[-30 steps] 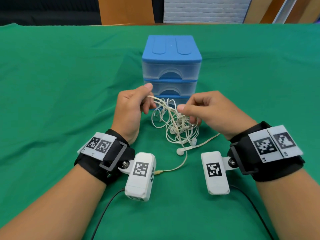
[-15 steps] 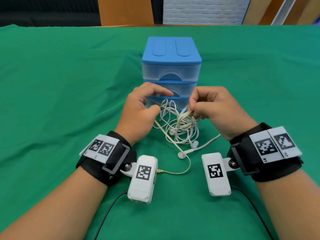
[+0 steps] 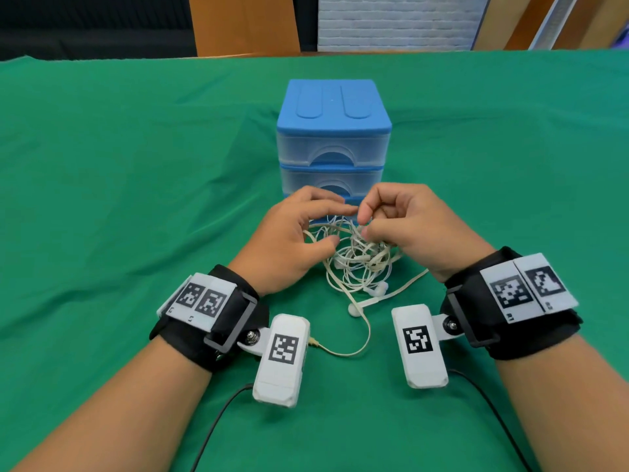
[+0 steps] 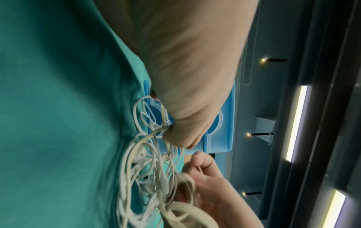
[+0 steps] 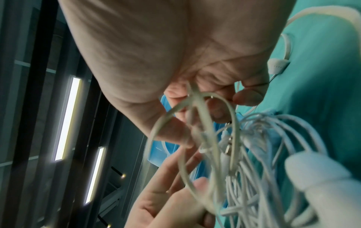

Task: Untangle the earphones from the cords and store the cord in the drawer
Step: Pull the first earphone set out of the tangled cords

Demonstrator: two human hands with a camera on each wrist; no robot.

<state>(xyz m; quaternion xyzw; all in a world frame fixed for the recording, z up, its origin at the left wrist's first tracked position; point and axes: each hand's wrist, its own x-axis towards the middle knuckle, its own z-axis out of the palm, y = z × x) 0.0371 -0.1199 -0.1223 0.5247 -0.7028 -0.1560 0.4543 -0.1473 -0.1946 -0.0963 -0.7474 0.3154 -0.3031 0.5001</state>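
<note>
Two bare hands, left and right, are showing at frame centre. One blue-topped translucent plastic drawer unit is standing above them, three drawers stacked. One tangled bundle of white and cream cords is lying below, two white earbuds showing.

A tangled bundle of thin white earphones and a flat cream cord is lying on green cloth, just before a blue three-drawer plastic cabinet, drawers closed.

Green tablecloth, white brick wall
</note>
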